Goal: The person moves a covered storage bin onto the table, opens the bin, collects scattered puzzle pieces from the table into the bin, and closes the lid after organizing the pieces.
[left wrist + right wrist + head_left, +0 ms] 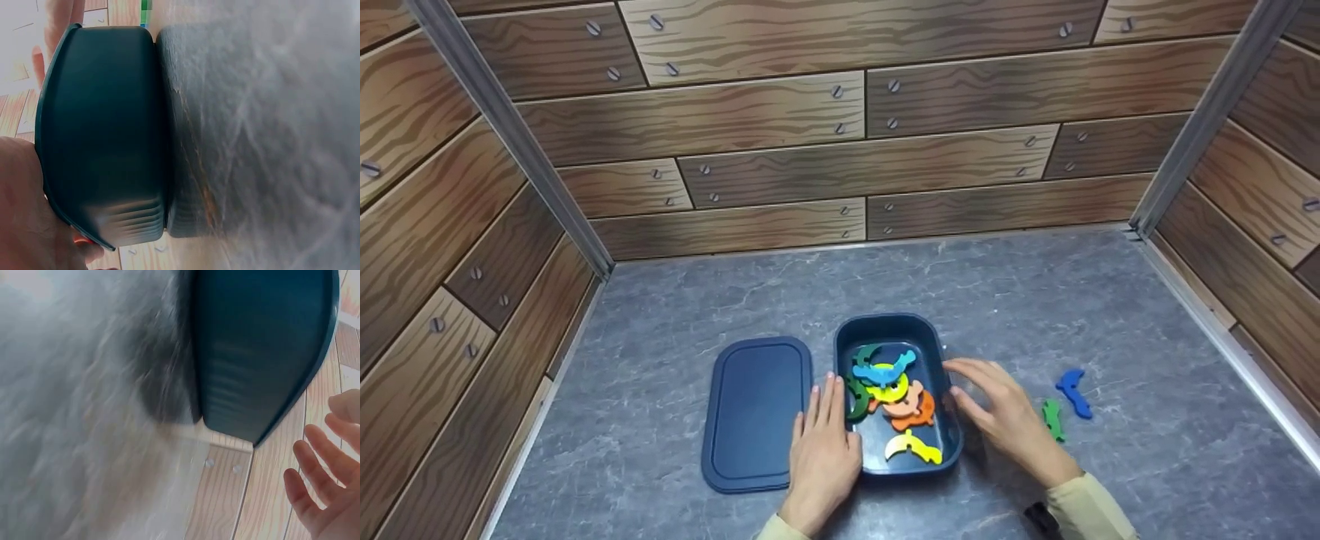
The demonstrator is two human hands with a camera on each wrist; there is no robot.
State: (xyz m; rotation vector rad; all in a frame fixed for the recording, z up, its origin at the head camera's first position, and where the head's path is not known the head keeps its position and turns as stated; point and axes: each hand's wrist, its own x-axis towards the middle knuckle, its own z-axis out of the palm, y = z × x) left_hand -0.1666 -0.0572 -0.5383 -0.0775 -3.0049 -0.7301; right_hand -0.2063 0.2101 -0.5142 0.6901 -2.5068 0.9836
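Observation:
A dark blue open box (891, 328) holds several flat, colourful toy pieces, among them a light blue piece (883, 372), an orange piece (924, 415) and a yellow piece (913, 448). My left hand (823, 454) lies along the box's left rim with its fingers straight and pointing away from me. In the left wrist view that hand (25, 208) is at the rim, above the box's side wall (104, 124). By the right side of the box is my right hand (1003, 412), its fingers loosely bent. The right wrist view shows this hand (332, 484) holding nothing, beside the box wall (259, 349).
Left of the box lies its matching lid (757, 412), flat on the grey marbled table (675, 300). A green piece (1053, 420) and a blue piece (1075, 393) lie on the table beyond my right hand. Wood-patterned walls (780, 165) enclose the back and sides.

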